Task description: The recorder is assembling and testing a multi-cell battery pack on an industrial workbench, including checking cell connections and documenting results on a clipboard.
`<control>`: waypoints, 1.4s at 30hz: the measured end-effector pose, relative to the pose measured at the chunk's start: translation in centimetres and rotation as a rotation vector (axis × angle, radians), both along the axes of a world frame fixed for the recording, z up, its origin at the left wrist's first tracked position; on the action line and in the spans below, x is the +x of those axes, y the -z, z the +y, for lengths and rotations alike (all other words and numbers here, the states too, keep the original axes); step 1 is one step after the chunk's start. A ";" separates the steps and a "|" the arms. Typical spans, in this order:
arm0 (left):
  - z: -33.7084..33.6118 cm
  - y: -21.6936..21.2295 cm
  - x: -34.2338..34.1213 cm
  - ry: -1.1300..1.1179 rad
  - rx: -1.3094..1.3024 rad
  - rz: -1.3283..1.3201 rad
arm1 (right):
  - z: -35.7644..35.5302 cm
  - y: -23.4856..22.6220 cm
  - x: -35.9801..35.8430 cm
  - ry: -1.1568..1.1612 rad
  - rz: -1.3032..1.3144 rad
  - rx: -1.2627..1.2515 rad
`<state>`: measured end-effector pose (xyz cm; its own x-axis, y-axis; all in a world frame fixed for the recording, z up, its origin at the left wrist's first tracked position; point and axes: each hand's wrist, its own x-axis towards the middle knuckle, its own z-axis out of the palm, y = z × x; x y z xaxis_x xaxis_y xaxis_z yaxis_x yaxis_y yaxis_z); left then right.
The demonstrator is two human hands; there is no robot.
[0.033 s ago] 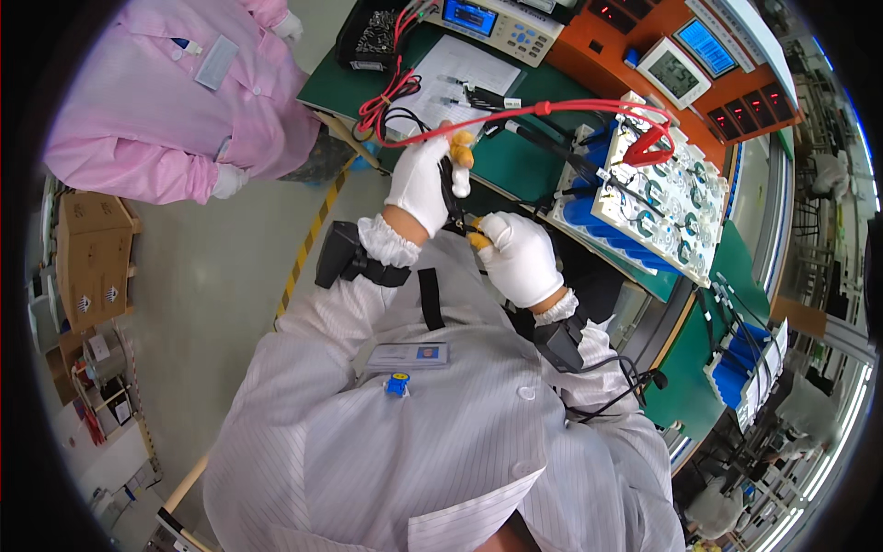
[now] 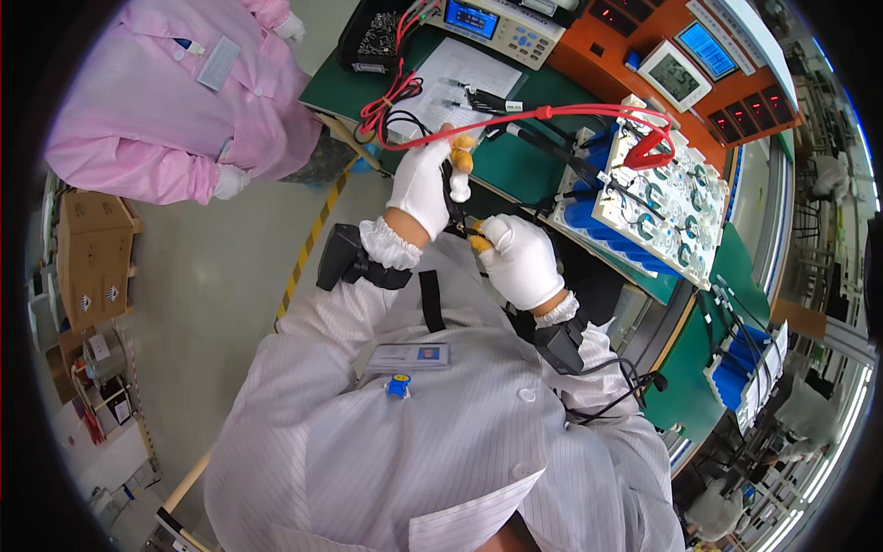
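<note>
My left hand (image 2: 425, 189), in a white glove with tan fingertip covers, is closed around a black cable (image 2: 452, 201) near the bench's front edge. Lower and to the right, my right hand (image 2: 521, 262), gloved likewise, pinches the cable's lower end; the fingers partly hide that end. Behind both hands a red lead (image 2: 515, 114) arches to a red clip (image 2: 649, 150) on a battery pack (image 2: 676, 221) with a white top frame and blue cells. Black wires (image 2: 556, 154) with labels run from the pack across the bench.
A bench meter (image 2: 492, 32) with a lit screen stands at the back, beside a black bin of small metal parts (image 2: 375, 41). Paper sheets (image 2: 464, 69) lie on the green bench. A second blue-celled pack (image 2: 740, 368) sits at right. A co-worker in pink (image 2: 184, 101) stands at left.
</note>
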<state>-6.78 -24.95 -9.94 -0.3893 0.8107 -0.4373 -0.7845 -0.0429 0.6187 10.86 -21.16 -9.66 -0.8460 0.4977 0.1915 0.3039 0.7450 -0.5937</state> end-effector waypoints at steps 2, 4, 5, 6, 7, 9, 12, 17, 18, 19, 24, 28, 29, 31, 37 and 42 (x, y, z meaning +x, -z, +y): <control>0.2 -0.1 -0.1 -0.030 -0.041 0.003 | -0.4 -0.4 0.0 0.017 0.018 -0.012; 0.3 -0.1 -0.4 -0.042 -0.085 -0.021 | -0.5 -0.5 0.1 0.029 -0.030 -0.029; 0.5 -0.3 -0.5 -0.044 -0.089 -0.027 | -0.5 -0.6 0.0 0.030 -0.038 -0.008; 0.5 -0.4 -0.6 -0.046 -0.087 -0.024 | -0.5 -0.6 0.0 0.028 -0.034 -0.006; 0.6 -0.6 -0.6 -0.030 -0.101 -0.024 | -0.5 -0.5 0.1 0.035 -0.015 0.000; 0.8 -0.6 -0.7 -0.014 -0.114 -0.023 | -0.5 -0.5 0.1 0.041 0.005 0.008; 0.9 -0.1 -1.1 -0.005 -0.106 -0.022 | -0.5 -0.5 0.0 0.050 0.022 -0.012; 1.2 0.0 -1.3 0.015 -0.113 -0.019 | -0.5 -0.5 0.0 0.063 0.021 -0.038; 1.4 0.0 -1.2 0.017 -0.112 -0.018 | -0.5 -0.6 0.0 0.065 0.022 -0.037; 1.5 -0.1 -1.1 -0.018 -0.129 -0.013 | -0.5 -0.6 0.0 0.062 -0.008 -0.038; 1.5 -0.6 -1.0 -0.051 -0.157 -0.016 | -0.7 -0.7 0.1 0.057 -0.064 -0.048; 1.5 0.0 -1.2 -0.007 -0.124 -0.043 | -0.7 -0.4 0.2 0.065 -0.057 -0.048; 1.4 0.1 -1.3 0.027 -0.098 -0.055 | -0.7 -0.4 0.2 0.065 -0.053 -0.047; 1.6 -0.5 -1.1 0.019 -0.127 -0.039 | -0.8 -0.5 0.2 0.061 -0.049 -0.046; 1.7 -0.1 -1.4 0.033 -0.142 -0.061 | -0.7 -0.6 0.1 0.056 -0.039 -0.029; 1.7 -0.3 -1.4 0.055 -0.094 -0.059 | -0.7 -0.7 0.0 0.065 0.001 -0.041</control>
